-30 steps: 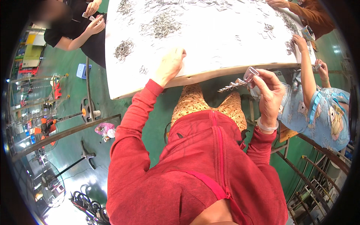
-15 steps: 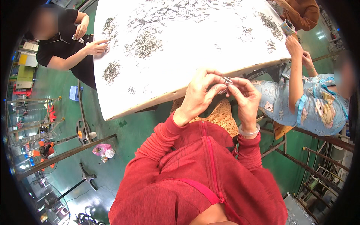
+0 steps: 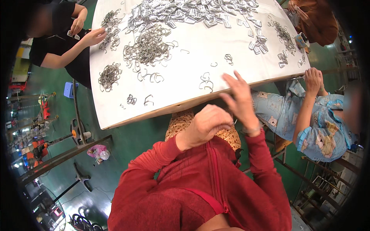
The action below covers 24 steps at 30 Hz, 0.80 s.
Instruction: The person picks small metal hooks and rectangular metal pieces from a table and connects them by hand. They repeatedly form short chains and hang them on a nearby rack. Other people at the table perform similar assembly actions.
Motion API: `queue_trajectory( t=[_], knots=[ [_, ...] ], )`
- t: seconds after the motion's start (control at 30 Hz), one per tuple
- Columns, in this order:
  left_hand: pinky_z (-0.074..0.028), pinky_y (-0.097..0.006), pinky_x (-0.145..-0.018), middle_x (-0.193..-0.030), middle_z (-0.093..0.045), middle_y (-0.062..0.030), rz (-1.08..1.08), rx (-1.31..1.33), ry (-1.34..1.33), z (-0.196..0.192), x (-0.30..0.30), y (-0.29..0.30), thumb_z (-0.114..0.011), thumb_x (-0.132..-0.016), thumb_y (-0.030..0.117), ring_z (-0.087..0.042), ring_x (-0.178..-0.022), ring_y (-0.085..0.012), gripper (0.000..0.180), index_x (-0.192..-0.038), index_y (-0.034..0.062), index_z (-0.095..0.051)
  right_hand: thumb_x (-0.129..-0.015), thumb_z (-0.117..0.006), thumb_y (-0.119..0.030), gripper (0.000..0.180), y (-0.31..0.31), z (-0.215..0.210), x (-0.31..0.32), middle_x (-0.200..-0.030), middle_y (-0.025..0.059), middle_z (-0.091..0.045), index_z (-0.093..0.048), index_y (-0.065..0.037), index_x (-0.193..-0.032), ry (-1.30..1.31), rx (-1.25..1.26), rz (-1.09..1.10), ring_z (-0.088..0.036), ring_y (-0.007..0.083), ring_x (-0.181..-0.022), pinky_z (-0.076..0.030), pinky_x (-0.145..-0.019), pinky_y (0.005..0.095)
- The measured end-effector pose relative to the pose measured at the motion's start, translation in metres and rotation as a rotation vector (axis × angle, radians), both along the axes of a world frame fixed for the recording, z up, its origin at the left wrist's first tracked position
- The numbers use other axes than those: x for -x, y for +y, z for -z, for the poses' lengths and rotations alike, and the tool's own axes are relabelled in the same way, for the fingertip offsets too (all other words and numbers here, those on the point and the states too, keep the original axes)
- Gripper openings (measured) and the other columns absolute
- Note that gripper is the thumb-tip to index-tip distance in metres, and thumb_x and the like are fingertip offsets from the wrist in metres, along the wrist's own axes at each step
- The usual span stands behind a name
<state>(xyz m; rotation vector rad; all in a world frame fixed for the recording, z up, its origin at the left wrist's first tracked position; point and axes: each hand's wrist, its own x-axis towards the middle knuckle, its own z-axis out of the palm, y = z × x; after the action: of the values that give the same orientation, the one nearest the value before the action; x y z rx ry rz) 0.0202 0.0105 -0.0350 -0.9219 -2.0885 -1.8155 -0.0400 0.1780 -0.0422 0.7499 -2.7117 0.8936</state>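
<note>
My left hand (image 3: 209, 124) is held over my lap, just off the table's near edge, with its fingers curled inward. Whatever it may hold is hidden. Spread fingers show on my right hand (image 3: 241, 98), which reaches over the wooden edge of the white-topped table (image 3: 185, 69) with nothing seen in it. Closest to those fingertips lie a few bent wire loops (image 3: 208, 81) and a small wire cluster (image 3: 229, 59). A large heap of bent wire loops (image 3: 148, 48) sits farther left on the table.
Many flat silver metal buckles (image 3: 192, 13) cover the table's far part. Smaller wire heaps (image 3: 110, 77) lie at the left. A co-worker in black (image 3: 61, 42) handles pieces there. Another in blue patterned clothes (image 3: 318, 127) sits at right, near a cup (image 3: 301, 40).
My hands have parted from a shared pinch on a small metal piece. The right has opened and moved up toward the table; the left has drawn down over my lap.
</note>
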Motion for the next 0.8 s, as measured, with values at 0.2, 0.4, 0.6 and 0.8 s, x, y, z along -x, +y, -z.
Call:
queue_trajectory(
  t=[0.2,0.4,0.6,0.8],
  knots=[
    [-0.047,-0.035,-0.071,-0.089,-0.064,-0.0043,0.006,-0.014,-0.035,0.013,-0.024,-0.007,-0.070,-0.074,0.005,-0.062,-0.082,-0.0221,0.023,-0.093,0.0076,-0.058,-0.087,-0.055,-0.025,0.053,-0.053,0.062,0.035,-0.148,-0.0038,-0.027,-0.039,-0.026,-0.137,0.099,-0.440,-0.265,-0.016,0.0267,-0.139,-0.006,-0.109,0.0607],
    [-0.045,-0.036,-0.076,-0.086,-0.064,-0.0053,-0.047,-0.020,-0.136,0.015,-0.019,-0.018,-0.068,-0.077,0.007,-0.061,-0.081,-0.0221,0.012,-0.085,0.0056,-0.059,-0.091,-0.045,-0.018,0.048,-0.033,0.074,0.098,-0.147,-0.0017,-0.029,-0.038,-0.021,-0.138,0.150,-0.483,-0.112,-0.014,0.0269,-0.140,-0.006,-0.107,0.0629],
    [-0.045,-0.035,-0.075,-0.085,-0.063,-0.0060,-0.017,-0.055,-0.136,0.018,-0.013,-0.013,-0.068,-0.078,0.008,-0.061,-0.080,-0.0226,0.011,-0.085,0.0051,-0.060,-0.088,-0.048,-0.010,0.042,0.012,0.085,0.127,-0.136,0.0111,-0.042,-0.044,-0.007,-0.130,0.091,-0.289,0.007,-0.035,0.0328,-0.129,-0.027,-0.106,0.0467],
    [-0.046,-0.035,-0.075,-0.087,-0.064,-0.0061,-0.018,-0.076,-0.107,0.022,-0.012,-0.008,-0.068,-0.078,0.007,-0.062,-0.082,-0.0231,0.013,-0.088,0.0054,-0.060,-0.084,-0.056,-0.009,0.030,0.007,0.059,0.140,-0.116,0.0160,-0.056,-0.057,-0.001,-0.114,0.080,-0.082,0.133,-0.051,0.0332,-0.110,-0.039,-0.094,0.0423]
  ],
)
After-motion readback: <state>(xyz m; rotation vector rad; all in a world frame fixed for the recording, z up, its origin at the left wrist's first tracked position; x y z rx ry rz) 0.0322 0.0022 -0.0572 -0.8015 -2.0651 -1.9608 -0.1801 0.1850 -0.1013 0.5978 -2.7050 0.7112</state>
